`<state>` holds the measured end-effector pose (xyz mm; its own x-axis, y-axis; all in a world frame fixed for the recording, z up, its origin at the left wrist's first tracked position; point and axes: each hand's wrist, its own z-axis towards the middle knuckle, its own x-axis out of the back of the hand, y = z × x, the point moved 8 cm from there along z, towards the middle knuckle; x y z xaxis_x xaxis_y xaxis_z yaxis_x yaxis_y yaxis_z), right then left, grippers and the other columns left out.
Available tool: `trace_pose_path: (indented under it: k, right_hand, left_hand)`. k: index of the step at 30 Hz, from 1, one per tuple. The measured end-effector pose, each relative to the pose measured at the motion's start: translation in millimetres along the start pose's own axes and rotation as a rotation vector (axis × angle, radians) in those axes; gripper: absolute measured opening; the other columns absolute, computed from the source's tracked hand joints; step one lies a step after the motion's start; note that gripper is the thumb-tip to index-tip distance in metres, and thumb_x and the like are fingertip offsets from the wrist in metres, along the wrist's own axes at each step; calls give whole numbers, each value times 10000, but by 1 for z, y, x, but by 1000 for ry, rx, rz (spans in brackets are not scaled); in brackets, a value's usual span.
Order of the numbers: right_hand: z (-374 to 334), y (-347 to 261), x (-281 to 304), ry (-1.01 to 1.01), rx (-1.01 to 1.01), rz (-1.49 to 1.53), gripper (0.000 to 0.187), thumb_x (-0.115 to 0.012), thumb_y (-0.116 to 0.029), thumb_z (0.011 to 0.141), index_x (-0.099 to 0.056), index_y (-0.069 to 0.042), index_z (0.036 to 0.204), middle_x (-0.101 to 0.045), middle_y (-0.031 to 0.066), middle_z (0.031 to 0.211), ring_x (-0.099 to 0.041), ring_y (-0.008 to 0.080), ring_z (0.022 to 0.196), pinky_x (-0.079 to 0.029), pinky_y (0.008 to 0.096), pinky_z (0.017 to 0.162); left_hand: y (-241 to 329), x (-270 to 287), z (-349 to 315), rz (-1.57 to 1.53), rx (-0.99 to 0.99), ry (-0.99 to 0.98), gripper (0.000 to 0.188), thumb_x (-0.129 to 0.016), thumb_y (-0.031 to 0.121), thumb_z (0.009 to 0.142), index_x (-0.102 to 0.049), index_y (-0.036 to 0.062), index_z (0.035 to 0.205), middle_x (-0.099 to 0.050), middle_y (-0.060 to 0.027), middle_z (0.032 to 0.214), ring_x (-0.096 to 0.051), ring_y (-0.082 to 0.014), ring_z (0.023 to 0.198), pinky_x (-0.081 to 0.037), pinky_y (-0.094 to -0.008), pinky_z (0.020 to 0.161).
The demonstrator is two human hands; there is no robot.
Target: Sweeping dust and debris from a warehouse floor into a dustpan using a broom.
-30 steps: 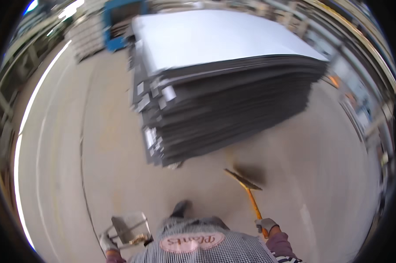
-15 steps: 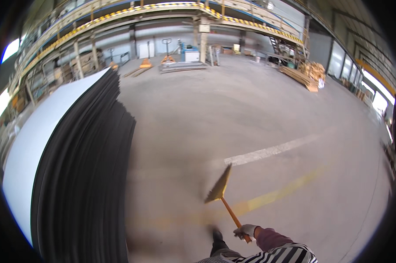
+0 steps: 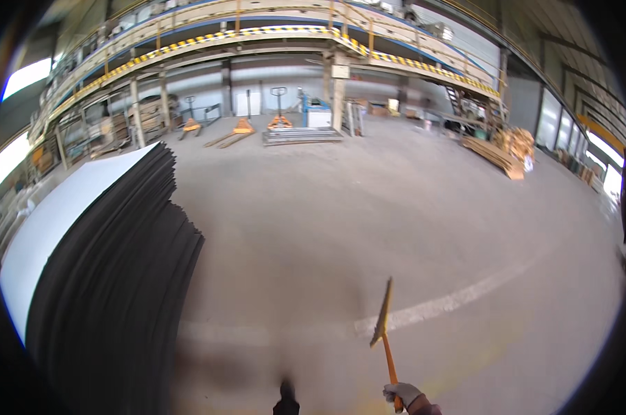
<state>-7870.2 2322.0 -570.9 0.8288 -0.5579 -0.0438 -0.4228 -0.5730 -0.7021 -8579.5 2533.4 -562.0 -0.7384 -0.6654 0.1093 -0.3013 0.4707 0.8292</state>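
Observation:
My right hand [image 3: 404,394], in a grey glove, is at the lower right, closed round the orange handle of a broom [image 3: 390,356]. The broom's narrow, dark head with a yellowish edge [image 3: 382,315] points forward, seen nearly edge-on over the concrete floor. My left hand is out of view. One dark shoe [image 3: 286,393] shows at the bottom edge, left of the broom.
A tall stack of black-edged sheets with a white top [image 3: 112,277] stands close on the left. Ahead are orange pallet jacks [image 3: 242,127], a low pile of metal bars [image 3: 302,136] and stacked boards [image 3: 494,158]. A white line [image 3: 451,302] crosses the floor.
The view has advanced and tilted up. My right hand and the broom sit lower and further right in the picture, and the broom head has turned from broadside to nearly edge-on.

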Motion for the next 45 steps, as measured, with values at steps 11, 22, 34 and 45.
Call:
trace_pose_path:
  k: [11,22,34,45]
  right_hand:
    - [130,-169,97,291,-168,-25,319,-577,-347,871,-530,-142,632,-470,-1,483,-332,125,296,-247,286,269]
    - [383,-424,146,362,-116,-138,257,-599,-259,821,-593,-44,682,-560,49,561,-522,182,450,-416,330,431]
    - [843,-729,172,128,-115,131,222,-637,-248,830,-573,-46,765,-549,24,577,-517,136,469,-421,308,443]
    - [964,-1055,185,416,-81,51,261,-599,-167,849,-465,-77,1054,-511,39,644,-484,144,459,-415,297,375]
  left_hand:
    - [87,-366,65,23,49,-167,282,-641,313,860,-636,33,824,-504,-56,543,-441,-173,384,-343,-290,308]
    - [205,-807,50,-122,-36,-291,248,-701,269,829,-613,56,739,-434,-7,574,-419,-143,503,-384,-290,429]
    - [222,-1137,203,281,7,-338,127,-663,211,822,-616,105,770,-563,-42,691,-540,-181,618,-502,-325,539]
    - [312,-1550,197,276,44,-198,484,-665,445,834,-491,61,596,-416,-39,517,-371,-168,449,-387,-324,482]
